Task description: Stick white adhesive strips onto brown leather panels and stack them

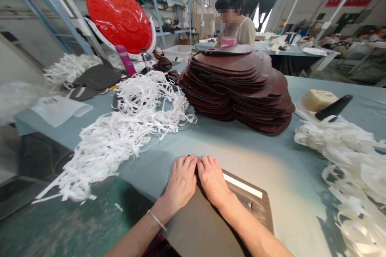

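Side by side near the table's front edge, my left hand [182,180] and my right hand [212,180] are closed on the far edge of a grey-brown leather panel [202,221]. Their fingers curl down over it, and the fingertips are hidden. The panel bulges up toward me, with a dark edge running between my hands and under my right forearm. Beneath my right arm lies a flat brown piece [267,204] with a white strip [243,185] along its far side. Whether it joins the panel I cannot tell.
A tall stack of dark brown leather panels [235,88] stands ahead. White strips [129,128] are heaped on the left, wider white strips [356,148] on the right. Beside these sit a tape roll [319,100] and a black-handled tool [334,108]. A person [237,28] is behind the stack.
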A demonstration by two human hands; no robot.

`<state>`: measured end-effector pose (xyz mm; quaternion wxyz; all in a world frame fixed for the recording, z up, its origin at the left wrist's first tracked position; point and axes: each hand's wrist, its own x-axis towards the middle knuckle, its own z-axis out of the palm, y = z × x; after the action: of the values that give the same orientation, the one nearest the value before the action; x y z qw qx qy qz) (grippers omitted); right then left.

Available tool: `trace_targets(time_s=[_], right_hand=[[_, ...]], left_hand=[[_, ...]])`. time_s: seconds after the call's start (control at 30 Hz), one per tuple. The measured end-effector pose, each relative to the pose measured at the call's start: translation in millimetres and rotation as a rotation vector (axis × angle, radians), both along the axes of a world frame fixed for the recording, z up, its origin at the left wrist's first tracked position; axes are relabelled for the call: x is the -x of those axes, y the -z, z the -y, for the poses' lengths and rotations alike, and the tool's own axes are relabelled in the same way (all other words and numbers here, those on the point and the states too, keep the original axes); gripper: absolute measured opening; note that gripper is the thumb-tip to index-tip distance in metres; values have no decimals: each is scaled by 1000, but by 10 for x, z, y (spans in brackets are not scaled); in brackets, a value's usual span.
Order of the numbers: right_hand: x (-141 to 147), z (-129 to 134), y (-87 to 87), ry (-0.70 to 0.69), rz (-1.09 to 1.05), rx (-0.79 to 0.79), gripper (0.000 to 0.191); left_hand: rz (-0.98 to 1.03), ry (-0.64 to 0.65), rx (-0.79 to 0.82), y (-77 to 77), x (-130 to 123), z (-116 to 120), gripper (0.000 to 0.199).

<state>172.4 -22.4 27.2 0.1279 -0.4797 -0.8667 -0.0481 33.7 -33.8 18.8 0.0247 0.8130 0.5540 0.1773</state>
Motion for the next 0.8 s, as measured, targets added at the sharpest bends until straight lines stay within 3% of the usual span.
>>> trace_targets(time_s=[0.13, 0.33, 0.43, 0.53, 0.67, 0.73, 0.8], right_hand=[[-271, 181, -58, 6, 97, 8, 26], [-1364, 773, -58, 13, 68, 23, 37], [-1653, 881, -37, 44, 48, 47, 32], [-1411, 759, -55, 154, 34, 92, 24], [-601, 452, -106, 152, 21, 65, 36], [-341, 342, -95, 137, 43, 43, 29], [-327, 345, -65, 149, 56, 38, 23]], left_hand=[[-91, -10, -46, -18, -13, 16, 47], [-162, -46, -82, -23, -31, 51, 46], [-145, -60, -91, -4, -33, 59, 45], [-111, 40, -94, 36, -24, 35, 46], [-61, 282, -97, 153, 7, -30, 45], [-44, 288, -133, 234, 33, -72, 43], [-45, 282, -165, 305, 59, -109, 43]])
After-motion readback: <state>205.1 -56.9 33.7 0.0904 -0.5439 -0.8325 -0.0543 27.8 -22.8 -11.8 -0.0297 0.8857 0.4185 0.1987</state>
